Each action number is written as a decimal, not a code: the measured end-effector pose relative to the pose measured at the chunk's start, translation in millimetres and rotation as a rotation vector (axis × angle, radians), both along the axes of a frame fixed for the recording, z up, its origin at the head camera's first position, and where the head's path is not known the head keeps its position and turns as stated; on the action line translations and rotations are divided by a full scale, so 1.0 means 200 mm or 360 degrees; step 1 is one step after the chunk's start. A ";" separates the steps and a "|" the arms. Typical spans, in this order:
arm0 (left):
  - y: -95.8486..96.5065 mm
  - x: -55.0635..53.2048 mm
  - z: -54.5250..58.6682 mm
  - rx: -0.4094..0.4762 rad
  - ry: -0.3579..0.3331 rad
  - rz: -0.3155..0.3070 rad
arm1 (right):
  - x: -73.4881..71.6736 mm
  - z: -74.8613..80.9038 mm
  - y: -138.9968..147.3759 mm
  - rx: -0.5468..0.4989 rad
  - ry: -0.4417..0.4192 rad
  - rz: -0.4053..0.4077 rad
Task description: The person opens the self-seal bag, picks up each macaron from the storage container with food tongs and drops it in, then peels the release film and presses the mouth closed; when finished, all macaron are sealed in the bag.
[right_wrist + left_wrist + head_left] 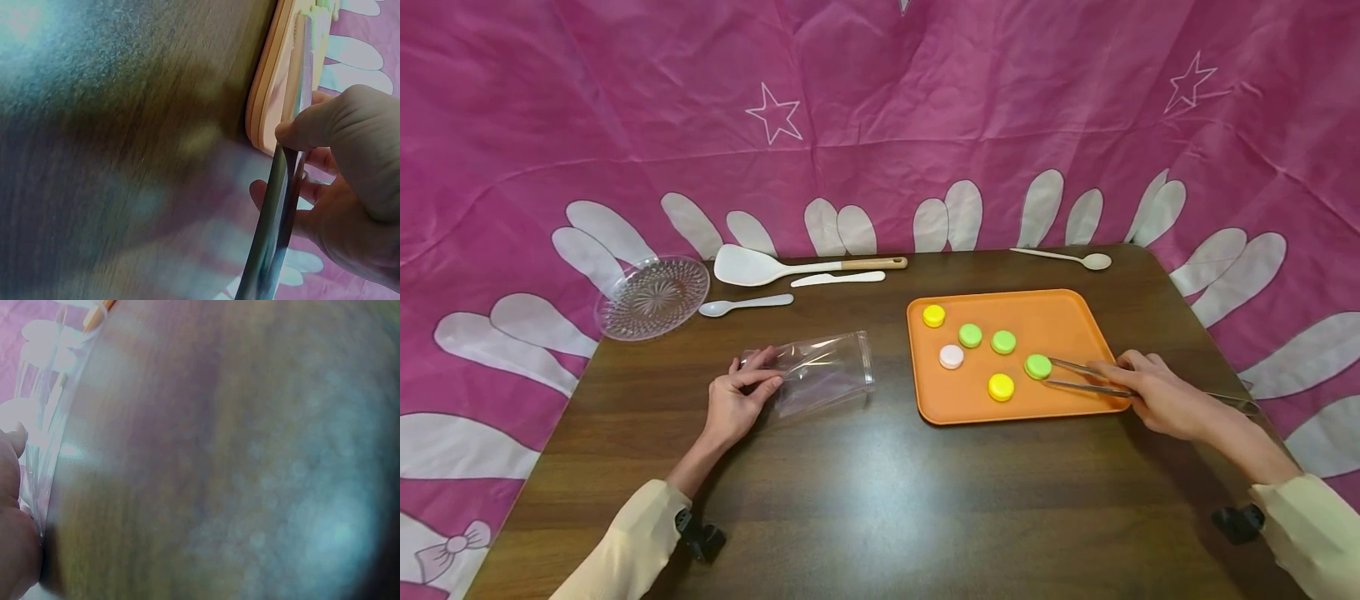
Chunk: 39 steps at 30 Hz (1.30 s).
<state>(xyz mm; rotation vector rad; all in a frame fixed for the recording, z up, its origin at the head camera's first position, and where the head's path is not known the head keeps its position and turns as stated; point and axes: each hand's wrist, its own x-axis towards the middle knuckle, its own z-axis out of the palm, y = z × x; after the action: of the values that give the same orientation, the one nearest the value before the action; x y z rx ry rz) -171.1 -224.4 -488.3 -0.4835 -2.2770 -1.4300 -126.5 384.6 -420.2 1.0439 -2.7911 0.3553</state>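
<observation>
In the head view my left hand (739,400) pinches one end of a clear plastic bag (827,375), thumb on top, with the bag stretching right over the table. My right hand (1165,396) grips metal tongs (1090,388), seen from the side as tongs (275,219) in the right wrist view. The tong tips stand on either side of a green macaron (1038,367) at the right of the group on an orange tray (1060,312). Other macarons lie there: a yellow macaron (1001,387), a pale pink macaron (951,357) and two green ones.
Behind the bag lie a white spatula (752,265) with a wooden handle, a white knife (838,278) and a white spoon (745,305). A clear patterned plate (653,297) sits at the left edge. Another spoon (1093,262) is beyond the tray. A pink curtain (880,108) surrounds the table.
</observation>
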 end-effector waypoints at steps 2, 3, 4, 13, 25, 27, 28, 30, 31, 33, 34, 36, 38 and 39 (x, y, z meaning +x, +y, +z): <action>0.00 0.00 0.00 -0.0002 0.0002 -0.0002 | -0.01 0.00 -0.01 -0.0001 -0.0001 -0.0009; 0.00 0.00 0.00 -0.0001 -0.0002 -0.0001 | -0.01 0.00 -0.01 -0.0005 -0.0001 -0.0010; 0.00 0.00 0.00 0.0000 -0.0005 -0.0002 | -0.01 -0.01 -0.02 -0.0007 0.0004 -0.0009; 0.04 0.02 0.05 0.0002 0.0008 0.0001 | -0.03 -0.01 -0.05 -0.0028 0.0031 0.0002; 0.08 0.08 0.18 -0.0009 0.0024 0.0000 | -0.02 -0.02 -0.03 -0.0034 0.0053 -0.0077; 0.08 0.08 0.18 -0.0007 0.0023 -0.0003 | -0.02 -0.03 -0.03 -0.0051 0.0089 -0.0071; 0.08 0.08 0.18 -0.0010 0.0023 -0.0004 | -0.02 -0.03 -0.03 -0.0059 0.0109 -0.0068; 0.08 0.08 0.18 -0.0018 0.0021 -0.0005 | -0.03 -0.03 -0.03 -0.0077 0.0144 -0.0056; 0.08 0.08 0.18 -0.0022 0.0021 -0.0004 | -0.03 -0.03 -0.04 -0.0082 0.0155 -0.0055; 0.08 0.08 0.18 -0.0034 0.0021 -0.0003 | -0.03 -0.02 -0.04 -0.0092 0.0175 -0.0048; 0.08 0.08 0.19 -0.0039 0.0024 -0.0003 | -0.04 -0.02 -0.05 -0.0096 0.0178 -0.0045; 0.08 0.09 0.19 -0.0050 0.0025 0.0000 | -0.04 -0.01 -0.06 -0.0104 0.0179 -0.0037; 0.09 0.09 0.19 -0.0058 0.0020 0.0004 | -0.05 0.00 -0.07 -0.0104 0.0180 -0.0034; 0.09 0.09 0.20 -0.0059 0.0014 0.0006 | -0.05 0.01 -0.08 -0.0106 0.0180 -0.0033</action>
<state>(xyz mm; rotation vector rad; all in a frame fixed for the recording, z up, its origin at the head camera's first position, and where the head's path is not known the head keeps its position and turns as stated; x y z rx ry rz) -152.8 -206.8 -449.1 -0.4961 -2.2998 -1.3832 -136.7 369.2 -418.4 0.9874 -2.6691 0.3718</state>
